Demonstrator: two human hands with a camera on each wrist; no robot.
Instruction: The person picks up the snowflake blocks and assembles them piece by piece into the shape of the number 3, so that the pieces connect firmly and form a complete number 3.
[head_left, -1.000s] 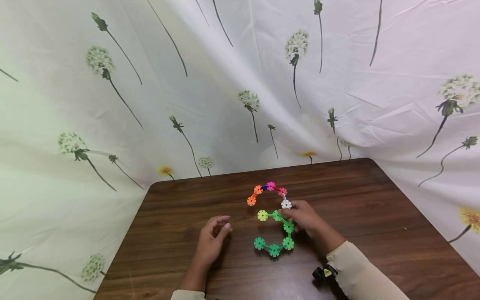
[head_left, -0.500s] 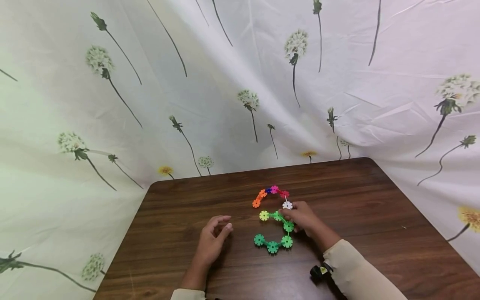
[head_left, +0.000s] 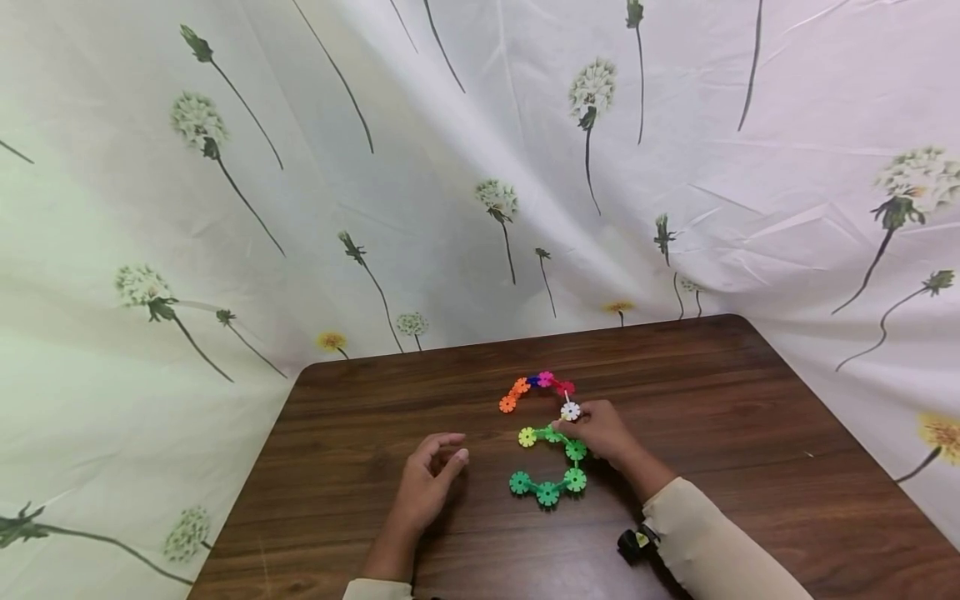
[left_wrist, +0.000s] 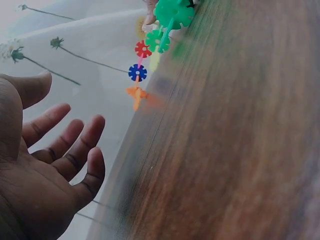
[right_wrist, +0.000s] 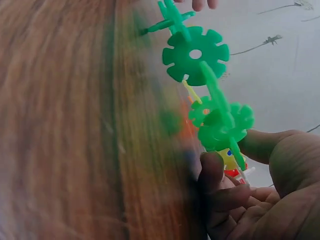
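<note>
A chain of slotted plastic snowflake discs, curved like a figure 3, lies over the brown table. Its upper arc runs from an orange disc (head_left: 507,404) through blue, pink and red to a white disc (head_left: 570,411). Below come a yellow disc (head_left: 527,437) and several green discs (head_left: 575,481). My right hand (head_left: 600,429) pinches the chain at its middle right, where the white and green parts meet; its fingers hide the joint. To the left of the chain, my left hand (head_left: 429,479) holds nothing, its fingers loosely bent and thumb apart.
The dark wooden table (head_left: 337,433) reaches back to a white curtain (head_left: 420,208) printed with dandelions. A black strap device (head_left: 636,543) sits at the right wrist, near the cream sleeve (head_left: 712,542).
The chain's upper arc has come down and swung slightly right, then a little back left. My right hand has shifted slightly left, still pinching the chain. My left hand has hardly moved.
</note>
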